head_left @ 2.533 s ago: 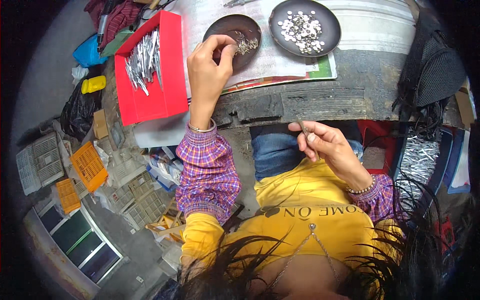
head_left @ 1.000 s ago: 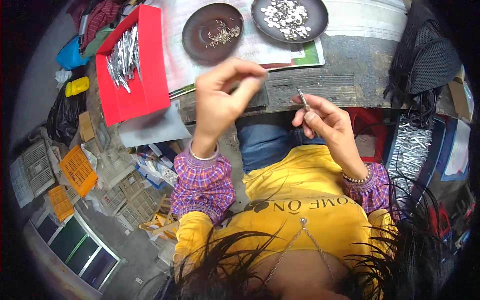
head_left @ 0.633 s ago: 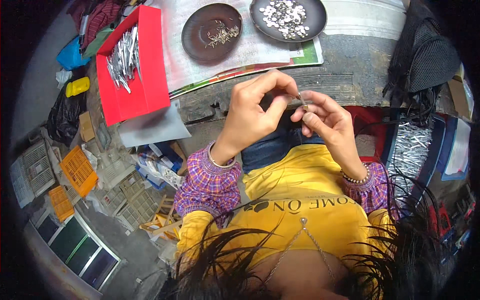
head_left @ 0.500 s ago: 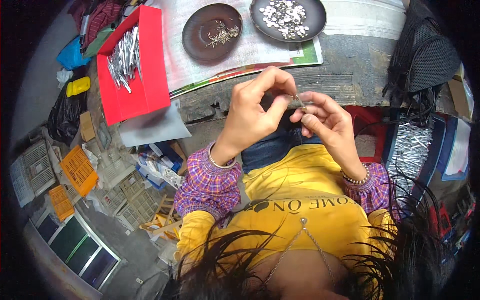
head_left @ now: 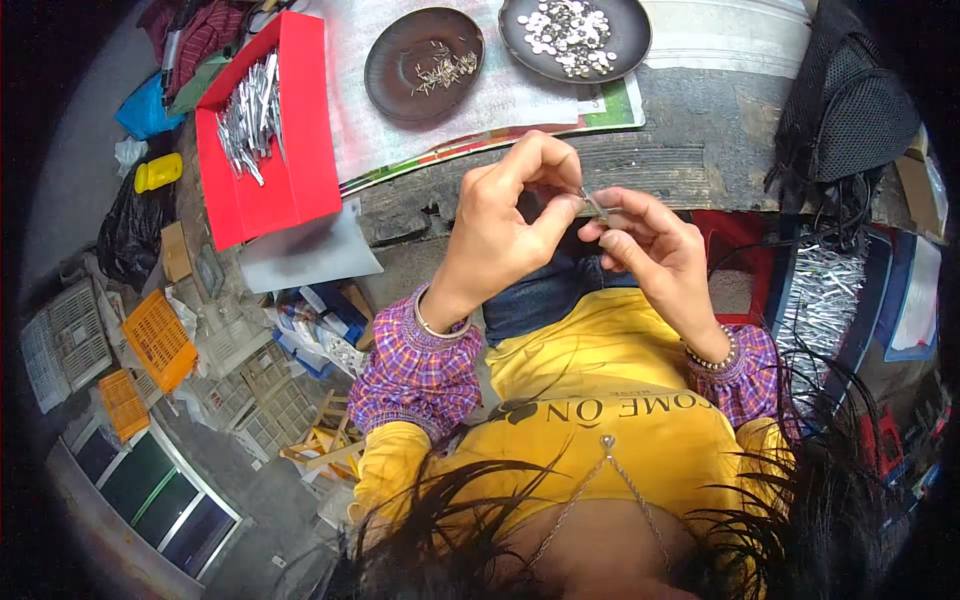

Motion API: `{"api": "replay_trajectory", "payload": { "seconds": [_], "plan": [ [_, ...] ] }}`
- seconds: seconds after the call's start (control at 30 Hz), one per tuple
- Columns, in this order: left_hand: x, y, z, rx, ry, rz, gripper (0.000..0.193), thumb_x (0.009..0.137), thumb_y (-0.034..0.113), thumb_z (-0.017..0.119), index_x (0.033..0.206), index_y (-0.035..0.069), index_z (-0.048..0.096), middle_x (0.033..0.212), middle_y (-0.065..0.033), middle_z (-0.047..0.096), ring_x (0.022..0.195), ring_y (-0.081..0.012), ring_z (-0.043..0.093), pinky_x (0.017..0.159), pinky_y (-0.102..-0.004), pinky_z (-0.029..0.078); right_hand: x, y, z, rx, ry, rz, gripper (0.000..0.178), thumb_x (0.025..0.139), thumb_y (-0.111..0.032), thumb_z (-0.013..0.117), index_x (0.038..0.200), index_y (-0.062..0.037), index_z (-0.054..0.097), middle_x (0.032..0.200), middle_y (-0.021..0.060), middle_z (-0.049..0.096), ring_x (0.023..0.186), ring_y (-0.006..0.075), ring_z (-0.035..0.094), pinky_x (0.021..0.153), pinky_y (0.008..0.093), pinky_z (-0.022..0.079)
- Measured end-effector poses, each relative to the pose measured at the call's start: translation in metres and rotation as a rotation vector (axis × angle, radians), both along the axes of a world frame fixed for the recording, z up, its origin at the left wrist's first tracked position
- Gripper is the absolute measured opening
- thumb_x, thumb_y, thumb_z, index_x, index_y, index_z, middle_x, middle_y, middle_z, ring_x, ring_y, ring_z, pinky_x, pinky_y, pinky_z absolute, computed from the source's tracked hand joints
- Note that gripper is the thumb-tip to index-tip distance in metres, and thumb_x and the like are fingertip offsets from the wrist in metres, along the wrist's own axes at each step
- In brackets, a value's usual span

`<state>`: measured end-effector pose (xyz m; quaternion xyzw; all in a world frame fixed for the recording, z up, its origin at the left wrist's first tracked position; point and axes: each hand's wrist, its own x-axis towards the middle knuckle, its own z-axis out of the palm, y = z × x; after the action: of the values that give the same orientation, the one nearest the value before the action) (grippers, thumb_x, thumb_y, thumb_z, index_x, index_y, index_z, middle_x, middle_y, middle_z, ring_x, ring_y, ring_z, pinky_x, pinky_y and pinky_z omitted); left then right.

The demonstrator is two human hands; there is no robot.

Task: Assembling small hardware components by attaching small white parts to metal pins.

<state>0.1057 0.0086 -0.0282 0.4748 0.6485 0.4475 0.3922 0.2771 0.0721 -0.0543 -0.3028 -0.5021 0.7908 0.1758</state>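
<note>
In front of my lap, both hands come together over a small, slim silvery metal piece. My left hand pinches its upper end between thumb and forefinger. My right hand has the other end between thumb and bent fingers, the palm turned partly up. The fingertips hide much of the piece. Beyond my hands, a brown plate bears a small heap of thin metal pins. To its right, a dark plate carries many small shiny round discs.
Left on the worn bench is a red box of slim metal strips. A blue bin of finished-looking silvery pieces stands low at right. A black mesh bag hangs over the bench's right end. Orange crates lie lower left.
The metal piece has turned a little between my fingers and shows more of its length. Both hands have shifted only slightly.
</note>
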Motion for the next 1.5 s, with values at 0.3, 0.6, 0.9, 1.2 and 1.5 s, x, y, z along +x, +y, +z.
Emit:
{"api": "replay_trajectory", "payload": {
  "seconds": [0.3, 0.6, 0.9, 1.2, 1.5],
  "plan": [
    [0.0028, 0.0016, -0.0063, 0.069, -0.117, 0.103, 0.021, 0.074, -0.005, 0.059, 0.094, 0.0, 0.055, 0.078, -0.0046, 0.062, 0.074, -0.0093, 0.061, 0.067, -0.0223, 0.048, 0.002, 0.0037, -0.0013, -0.137, 0.024, 0.013, 0.03, 0.088, -0.001, 0.052, 0.117, 0.0042, 0.052, 0.095, 0.013, 0.064, 0.069, 0.0093, 0.059, 0.058, 0.0198, 0.048],
    [-0.0002, 0.0015, -0.0033, 0.04, -0.317, 0.038, 0.024, 0.077, -0.007, 0.058, 0.099, -0.001, 0.054, 0.089, -0.0049, 0.06, 0.083, -0.011, 0.061, 0.074, -0.0237, 0.05, 0.0024, 0.0067, 0.0015, -0.248, 0.027, 0.03, 0.028, 0.088, -0.004, 0.054, 0.115, 0.0024, 0.055, 0.089, 0.0133, 0.065, 0.059, 0.0088, 0.055, 0.051, 0.0189, 0.045],
    [0.002, 0.0003, 0.0018, 0.015, -0.342, 0.066, 0.022, 0.077, -0.007, 0.061, 0.096, 0.0, 0.053, 0.087, -0.0038, 0.058, 0.083, -0.0105, 0.061, 0.074, -0.023, 0.051, 0.0031, 0.0044, -0.0025, -0.24, 0.066, 0.029, 0.026, 0.088, -0.004, 0.054, 0.114, 0.0013, 0.056, 0.088, 0.0124, 0.064, 0.059, 0.0085, 0.055, 0.051, 0.0186, 0.044],
    [0.0025, -0.0003, 0.001, 0.004, -0.351, 0.044, 0.022, 0.077, -0.008, 0.058, 0.097, 0.0, 0.052, 0.09, -0.0043, 0.057, 0.084, -0.0113, 0.06, 0.076, -0.0233, 0.05, 0.0046, 0.0047, -0.0029, -0.251, 0.04, 0.033, 0.026, 0.088, -0.003, 0.055, 0.113, 0.0013, 0.056, 0.088, 0.0111, 0.064, 0.06, 0.008, 0.055, 0.053, 0.0185, 0.044],
    [0.0036, 0.0002, -0.0019, 0.028, -0.369, 0.101, 0.021, 0.078, -0.005, 0.06, 0.098, -0.001, 0.054, 0.09, -0.0041, 0.058, 0.084, -0.0108, 0.06, 0.075, -0.0234, 0.05, 0.0015, 0.0068, 0.003, -0.228, 0.059, 0.037, 0.026, 0.087, -0.003, 0.055, 0.113, 0.0015, 0.056, 0.088, 0.011, 0.064, 0.061, 0.0083, 0.055, 0.054, 0.0192, 0.044]
  ]
}}
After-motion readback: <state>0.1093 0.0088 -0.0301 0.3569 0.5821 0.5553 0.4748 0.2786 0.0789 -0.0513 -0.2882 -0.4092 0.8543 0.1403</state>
